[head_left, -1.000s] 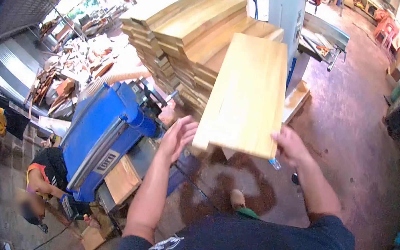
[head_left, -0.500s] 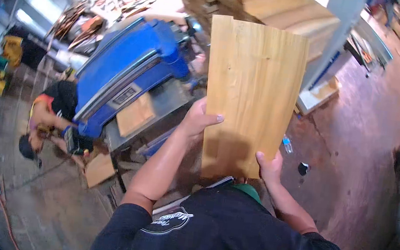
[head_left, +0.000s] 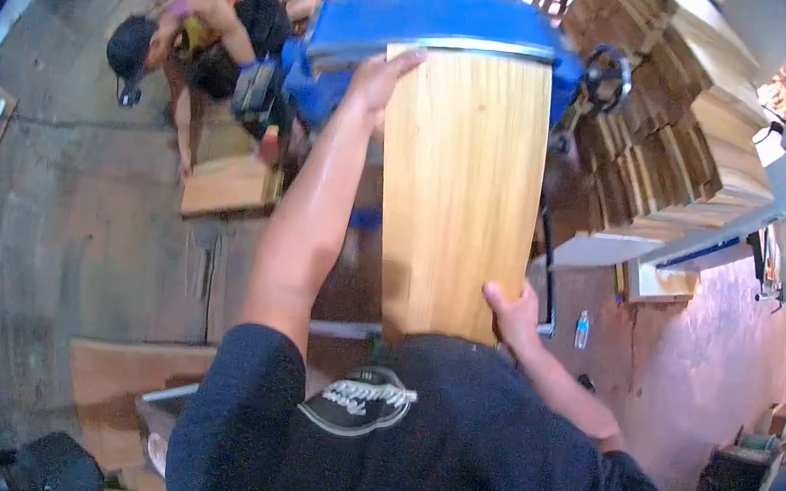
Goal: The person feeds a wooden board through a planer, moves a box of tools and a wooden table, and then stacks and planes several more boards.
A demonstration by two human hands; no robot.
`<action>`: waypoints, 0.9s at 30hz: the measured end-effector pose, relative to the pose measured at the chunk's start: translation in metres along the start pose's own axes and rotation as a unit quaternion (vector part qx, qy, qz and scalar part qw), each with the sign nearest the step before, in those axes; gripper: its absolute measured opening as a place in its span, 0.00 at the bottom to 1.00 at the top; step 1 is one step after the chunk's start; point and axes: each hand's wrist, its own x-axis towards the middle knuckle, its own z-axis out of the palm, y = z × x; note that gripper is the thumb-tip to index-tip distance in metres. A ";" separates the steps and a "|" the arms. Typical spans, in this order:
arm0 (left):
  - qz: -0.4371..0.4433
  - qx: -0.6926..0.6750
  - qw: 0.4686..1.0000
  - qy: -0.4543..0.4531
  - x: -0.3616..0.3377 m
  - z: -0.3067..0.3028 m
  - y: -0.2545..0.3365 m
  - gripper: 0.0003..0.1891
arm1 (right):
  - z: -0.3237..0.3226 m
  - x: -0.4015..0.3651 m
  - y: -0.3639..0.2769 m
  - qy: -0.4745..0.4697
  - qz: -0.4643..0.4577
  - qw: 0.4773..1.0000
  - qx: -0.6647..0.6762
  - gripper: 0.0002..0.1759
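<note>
A wide, pale wooden board (head_left: pixel 459 195) lies lengthwise ahead of my chest, its near end by my shirt. My left hand (head_left: pixel 384 83) grips its left edge near the far end, thumb on top. Lower on the right edge, my right hand (head_left: pixel 513 316) holds the board with the thumb over its face. The board's far end meets the front of a blue machine (head_left: pixel 422 23) with a metal rim. Whether the end has passed under that rim cannot be made out.
Stacked boards (head_left: pixel 671 133) stand right of the machine. At the left, a co-worker (head_left: pixel 209 23) in a cap bends over a wooden piece (head_left: pixel 230 186) near the floor. A bottle (head_left: pixel 581 330) stands at the right. Another board (head_left: pixel 111 387) lies at the lower left.
The view has turned left, so the machine is now straight ahead. The board has come up against its front, and my left hand has shifted toward the board's far end.
</note>
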 end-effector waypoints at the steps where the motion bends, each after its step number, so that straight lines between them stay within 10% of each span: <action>1: -0.039 -0.016 0.999 0.009 0.002 -0.023 -0.006 0.20 | 0.008 -0.001 -0.001 -0.007 0.010 0.999 -0.037 0.20; 13: -0.192 0.039 0.980 0.045 -0.198 -0.077 -0.168 0.18 | 0.049 0.016 0.024 -0.055 0.155 0.981 0.100 0.21; 27: -0.369 0.028 0.922 0.115 -0.260 -0.052 -0.241 0.18 | 0.008 0.070 0.071 -0.124 0.323 0.919 0.187 0.23</action>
